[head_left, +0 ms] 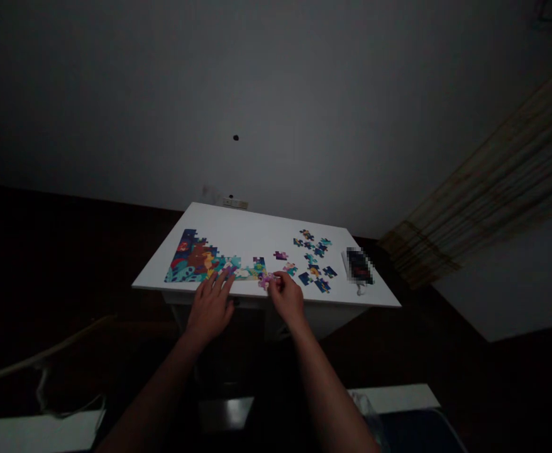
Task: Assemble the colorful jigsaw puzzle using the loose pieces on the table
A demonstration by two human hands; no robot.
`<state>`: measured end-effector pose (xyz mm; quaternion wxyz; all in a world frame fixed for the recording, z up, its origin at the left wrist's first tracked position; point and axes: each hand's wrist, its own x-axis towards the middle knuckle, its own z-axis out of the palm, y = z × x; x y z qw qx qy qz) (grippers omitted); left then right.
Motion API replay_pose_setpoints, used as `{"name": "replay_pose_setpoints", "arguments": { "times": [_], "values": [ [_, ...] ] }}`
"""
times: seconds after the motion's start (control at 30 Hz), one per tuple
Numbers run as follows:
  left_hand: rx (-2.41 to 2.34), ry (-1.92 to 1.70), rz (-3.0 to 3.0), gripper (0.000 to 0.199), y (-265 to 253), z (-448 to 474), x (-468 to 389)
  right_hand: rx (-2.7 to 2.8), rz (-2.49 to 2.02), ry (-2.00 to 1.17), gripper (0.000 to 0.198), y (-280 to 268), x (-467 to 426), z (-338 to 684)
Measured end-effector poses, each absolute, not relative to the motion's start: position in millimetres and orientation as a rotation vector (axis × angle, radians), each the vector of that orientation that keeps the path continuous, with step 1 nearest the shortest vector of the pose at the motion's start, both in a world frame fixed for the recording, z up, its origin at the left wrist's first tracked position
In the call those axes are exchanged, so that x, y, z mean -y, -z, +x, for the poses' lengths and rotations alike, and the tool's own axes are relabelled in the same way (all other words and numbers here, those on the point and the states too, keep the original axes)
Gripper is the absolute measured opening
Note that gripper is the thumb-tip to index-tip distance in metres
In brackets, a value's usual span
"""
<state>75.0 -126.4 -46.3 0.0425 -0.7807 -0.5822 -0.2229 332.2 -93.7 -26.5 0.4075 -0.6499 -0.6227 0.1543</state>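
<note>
A partly joined jigsaw puzzle [195, 257] lies on the left side of the white table [252, 228], its joined pieces running along the near edge. My left hand [211, 305] rests with fingers spread over the puzzle's lower edge. Pinched in my right hand [286, 296] is a purple puzzle piece [264, 280], just off the right end of the joined part. Whether it touches the neighbouring pieces I cannot tell. A loose purple piece [280, 255] lies a little beyond my right hand, and a pink and yellow piece [290, 268] is close to its right.
Several loose puzzle pieces [320, 250] are scattered over the table's right half. A dark, blurred-out item [359, 265] lies near the right edge. Behind the table stands a grey wall [276, 126] with a socket strip [235, 203]. A curtain [446, 239] hangs at the right.
</note>
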Motion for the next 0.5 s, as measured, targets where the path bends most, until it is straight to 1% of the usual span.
{"name": "replay_pose_setpoints", "arguments": {
  "times": [0.13,0.3,0.5],
  "values": [
    [1.764,0.695,-2.384,0.081,49.7,73.6,125.1,1.56,-1.599,-0.408,0.034,24.0,86.7,346.3],
    [1.753,0.667,-2.387,0.073,50.2,72.3,124.7,1.569,-1.642,-0.43,0.04,17.5,71.1,368.6],
    [1.758,0.631,-2.376,0.069,46.3,73.0,125.6,1.652,-1.702,-0.306,0.031,21.1,59.3,385.9]
  ]
}}
